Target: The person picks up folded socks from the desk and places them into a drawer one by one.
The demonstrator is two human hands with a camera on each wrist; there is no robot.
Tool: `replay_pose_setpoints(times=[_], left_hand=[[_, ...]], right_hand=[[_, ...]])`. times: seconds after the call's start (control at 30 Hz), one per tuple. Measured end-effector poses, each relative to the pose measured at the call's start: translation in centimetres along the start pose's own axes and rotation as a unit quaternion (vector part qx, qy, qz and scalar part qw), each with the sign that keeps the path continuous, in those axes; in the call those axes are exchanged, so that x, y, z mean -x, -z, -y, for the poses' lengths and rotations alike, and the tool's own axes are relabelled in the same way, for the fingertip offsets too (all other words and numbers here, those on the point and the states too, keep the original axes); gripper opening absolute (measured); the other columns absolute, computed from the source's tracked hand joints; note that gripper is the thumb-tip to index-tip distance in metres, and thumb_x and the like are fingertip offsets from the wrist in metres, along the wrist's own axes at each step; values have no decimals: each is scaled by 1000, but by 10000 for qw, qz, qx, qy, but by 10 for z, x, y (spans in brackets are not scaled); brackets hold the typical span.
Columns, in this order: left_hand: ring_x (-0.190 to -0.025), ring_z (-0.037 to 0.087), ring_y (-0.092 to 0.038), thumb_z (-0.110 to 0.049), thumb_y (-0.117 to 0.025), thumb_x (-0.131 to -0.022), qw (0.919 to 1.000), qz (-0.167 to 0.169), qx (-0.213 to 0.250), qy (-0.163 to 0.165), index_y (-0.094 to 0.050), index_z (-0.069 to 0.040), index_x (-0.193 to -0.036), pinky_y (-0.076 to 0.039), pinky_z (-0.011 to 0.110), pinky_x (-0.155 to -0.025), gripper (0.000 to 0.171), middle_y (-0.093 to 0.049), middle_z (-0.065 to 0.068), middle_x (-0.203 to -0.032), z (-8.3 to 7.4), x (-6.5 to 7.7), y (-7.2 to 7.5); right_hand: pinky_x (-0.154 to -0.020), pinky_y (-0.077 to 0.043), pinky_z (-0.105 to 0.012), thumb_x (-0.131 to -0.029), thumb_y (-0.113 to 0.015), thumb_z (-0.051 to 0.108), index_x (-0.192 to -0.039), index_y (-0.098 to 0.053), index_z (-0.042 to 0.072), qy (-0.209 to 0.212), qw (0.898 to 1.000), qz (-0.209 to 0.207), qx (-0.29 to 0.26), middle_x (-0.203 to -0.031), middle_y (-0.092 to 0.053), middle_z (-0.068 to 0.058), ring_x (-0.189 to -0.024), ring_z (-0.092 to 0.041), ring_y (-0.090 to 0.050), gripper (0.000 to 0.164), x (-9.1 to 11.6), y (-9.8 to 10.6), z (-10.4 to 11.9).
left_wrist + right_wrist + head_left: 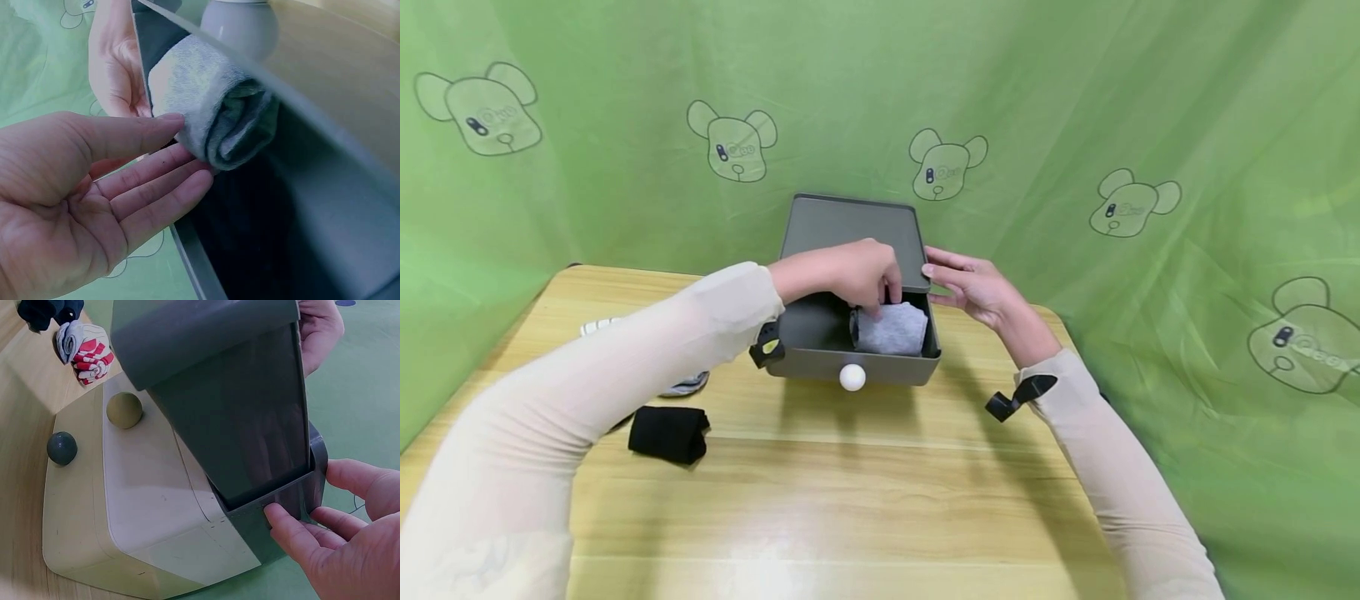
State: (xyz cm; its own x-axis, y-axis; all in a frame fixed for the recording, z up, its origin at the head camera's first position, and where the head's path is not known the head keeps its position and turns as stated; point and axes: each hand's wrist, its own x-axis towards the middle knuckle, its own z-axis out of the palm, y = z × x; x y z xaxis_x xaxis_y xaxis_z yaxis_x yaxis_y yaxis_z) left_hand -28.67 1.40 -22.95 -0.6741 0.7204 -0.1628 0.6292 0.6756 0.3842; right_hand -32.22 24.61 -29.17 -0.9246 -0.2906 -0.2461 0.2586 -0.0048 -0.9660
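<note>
A rolled grey cloth [891, 329] lies at the right side of a pulled-out grey drawer [808, 325] with a white round knob [852, 377]. My left hand [865, 275] reaches down into the drawer, its thumb and fingertips touching the back of the roll. In the left wrist view the left fingers [165, 194] are nearly straight and lie against the end of the rolled cloth [187, 94]. At the right side of the grey cabinet top [853, 233], my right hand [973, 287] steadies the casing with extended fingers. The right wrist view shows these fingertips [281, 519] on the dark side wall.
Left of the cabinet, a black folded cloth [668, 433] lies on the wooden table [850, 500]. Other rolled cloths, one red and white [94, 359], sit behind the left forearm. Beige and white drawer fronts [75, 506] stand below the pulled-out one. A green curtain [850, 67] hangs behind.
</note>
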Motion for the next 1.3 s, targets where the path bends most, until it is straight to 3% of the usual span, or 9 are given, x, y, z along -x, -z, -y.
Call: replay_pose_setpoints(times=[0.17, 0.33, 0.53, 0.7, 0.83, 1.07, 1.3], left_hand=[[-84, 24, -75, -5, -77, -87, 9997, 22, 254, -47, -76, -8, -117, -62, 30, -74, 30, -78, 10, -106, 2, 8, 11], [-93, 26, -76, -9, -74, -91, 9990, 17, 433, -133, -73, -7, -122, -64, 33, -79, 31, -77, 11, -110, 10, 25, 26], [-107, 22, -73, -14, -74, -92, 9988, -197, 426, -127, -70, -7, -128, -57, 37, -99, 37, -77, 10, -114, 32, 59, 39], [-111, 26, -71, -14, -74, -93, 9962, -442, 742, 133, -66, -4, -132, -57, 41, -101, 41, -75, 13, -119, 60, 90, 42], [-110, 27, -71, -13, -74, -92, 9941, -589, 829, 381, -67, -4, -130, -58, 43, -100, 39, -75, 13, -118, 86, 110, 35], [-101, 26, -73, -9, -76, -90, 9883, -579, 1219, 713, -68, 0, -124, -61, 41, -93, 37, -76, 12, -108, 124, 136, 8], [-100, 29, -73, -8, -78, -87, 9858, -186, 1493, 742, -67, 7, -123, -63, 37, -86, 40, -75, 16, -108, 154, 156, -22]], right_hand=[[-86, -62, -27, -100, -64, 7, -157, -37, 8, 9, 10000, 5, -9, -166, -33, -11, -99, -4, -71, 63, -1, 0, 0], [-86, -62, -28, -100, -64, 7, -156, -37, 8, 35, 10000, 11, -66, -165, -34, -11, -98, -5, -72, 63, -2, -1, 0], [-87, -62, -27, -100, -64, 7, -157, -36, 8, -6, 10000, 29, -2, -167, -31, -9, -98, -4, -71, 64, 0, -1, 0], [-88, -62, -28, -99, -65, 7, -157, -36, 8, 0, 10000, 10, 23, -167, -30, -8, -99, -4, -71, 64, 1, 0, 2], [-87, -62, -27, -99, -65, 7, -157, -37, 8, 2, 10000, 10, -37, -167, -30, -8, -98, -4, -71, 65, 1, 0, 4], [-86, -62, -26, -99, -64, 6, -157, -36, 7, -19, 10000, 39, -67, -168, -29, -9, -98, -4, -71, 64, 0, -1, 2], [-86, -62, -26, -100, -64, 8, -157, -36, 8, -39, 10000, 33, -5, -168, -27, -8, -100, -2, -70, 64, -1, 0, 0]])
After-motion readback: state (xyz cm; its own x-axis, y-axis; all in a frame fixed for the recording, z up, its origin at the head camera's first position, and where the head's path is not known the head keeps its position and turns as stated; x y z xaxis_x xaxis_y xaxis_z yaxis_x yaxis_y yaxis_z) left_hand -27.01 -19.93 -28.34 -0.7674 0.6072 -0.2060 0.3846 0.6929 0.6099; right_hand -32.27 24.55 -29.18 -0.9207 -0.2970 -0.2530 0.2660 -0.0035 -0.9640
